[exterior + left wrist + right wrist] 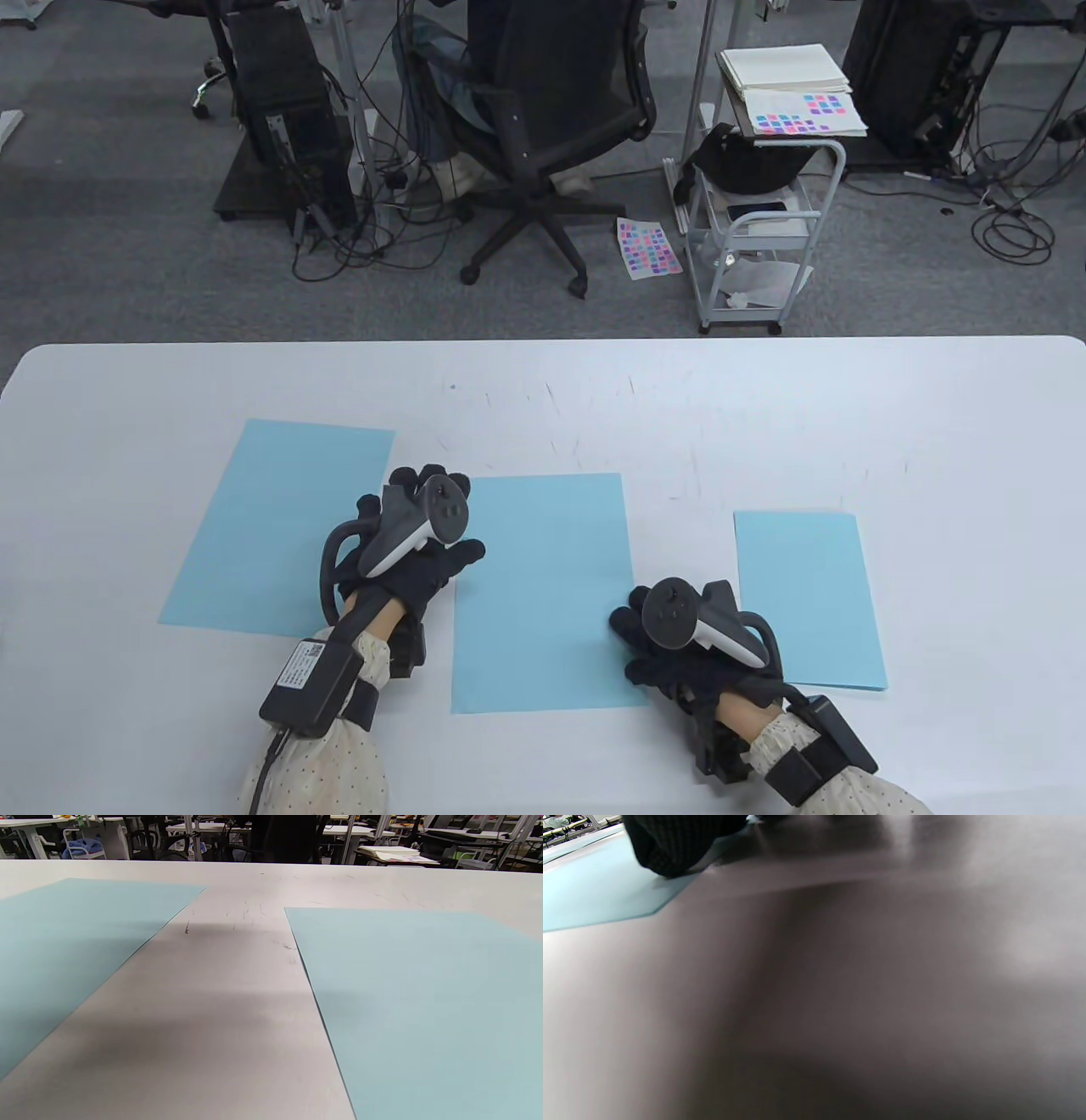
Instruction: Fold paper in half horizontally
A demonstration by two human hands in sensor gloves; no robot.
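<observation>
The middle blue paper [543, 586] lies flat and unfolded on the white surface [933, 424], at its near centre. The right hand [670, 637] sits at the sheet's lower right edge, gloved fingers [670, 849] touching the paper near its corner; whether this grip pinches the edge or only presses it, I cannot tell. The left hand [416, 543] is at the sheet's upper left edge, thumb reaching onto the paper; its grip too is hidden under the tracker. A second blue sheet [280, 526] lies to the left, partly under that hand. A narrower blue sheet [806, 594] lies to the right, just beside the right hand.
</observation>
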